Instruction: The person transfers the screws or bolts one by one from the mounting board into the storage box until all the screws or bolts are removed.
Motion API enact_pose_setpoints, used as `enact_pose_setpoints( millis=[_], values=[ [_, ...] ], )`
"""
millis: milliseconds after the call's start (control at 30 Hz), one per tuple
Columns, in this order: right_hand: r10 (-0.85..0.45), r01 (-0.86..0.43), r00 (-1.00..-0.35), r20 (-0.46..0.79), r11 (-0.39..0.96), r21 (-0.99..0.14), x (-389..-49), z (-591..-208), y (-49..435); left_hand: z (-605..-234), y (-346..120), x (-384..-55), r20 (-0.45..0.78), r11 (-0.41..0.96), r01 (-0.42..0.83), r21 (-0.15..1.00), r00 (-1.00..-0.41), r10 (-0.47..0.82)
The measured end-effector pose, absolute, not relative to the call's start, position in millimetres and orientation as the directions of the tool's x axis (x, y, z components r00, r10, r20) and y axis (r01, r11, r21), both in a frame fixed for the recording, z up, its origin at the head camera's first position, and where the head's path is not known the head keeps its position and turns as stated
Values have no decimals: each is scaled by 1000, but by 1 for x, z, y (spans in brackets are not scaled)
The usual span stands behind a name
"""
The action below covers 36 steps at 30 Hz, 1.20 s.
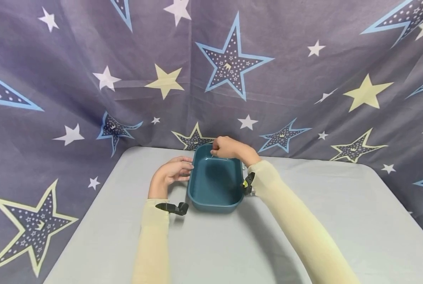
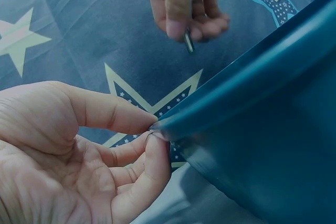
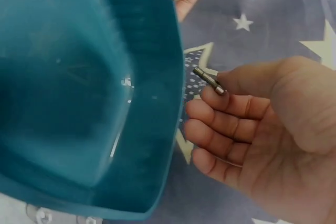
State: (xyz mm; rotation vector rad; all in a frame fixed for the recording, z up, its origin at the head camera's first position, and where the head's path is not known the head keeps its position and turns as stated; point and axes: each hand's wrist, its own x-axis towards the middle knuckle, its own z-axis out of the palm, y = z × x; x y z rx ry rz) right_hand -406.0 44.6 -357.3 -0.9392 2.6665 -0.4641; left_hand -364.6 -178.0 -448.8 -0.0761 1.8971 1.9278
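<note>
Roughly between both hands (image 1: 174,170) (image 1: 231,148), a teal bin (image 1: 214,187).

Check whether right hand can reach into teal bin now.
Likely yes: the right hand, holding a metal pin, is near the far end of the teal bin, whose open top looks uncovered; the left hand pinches its rim.

The teal tub (image 1: 215,187) looks like smooth, glossy plastic, with bright highlights at its far inner edge. Near its far end, the small rod (image 3: 209,81) is shiny, ridged metal. Matt, creased cloth (image 1: 293,51) hangs beyond the matt table (image 1: 101,244).
</note>
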Motion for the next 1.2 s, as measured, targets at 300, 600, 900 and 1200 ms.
enact_pose_setpoints(
  millis=[300,600,900,1200],
  values=[
    [-681,-588,-707,-193,716,-376,-412,-375,30,-452,-177,-366,-339,33,-341,940,-911,237],
    [-663,-589,-729,-169,734,-337,-412,-390,18,-451,-177,-366,-354,40,-355,934,-906,231],
    [-667,-623,-739,-97,731,-280,-415,-404,14,-450,-178,-365,-353,37,-354,934,-905,237],
    [-665,-615,-741,-94,729,-301,-413,-406,11,-450,-177,-365,-350,40,-350,936,-908,230]
  ],
)
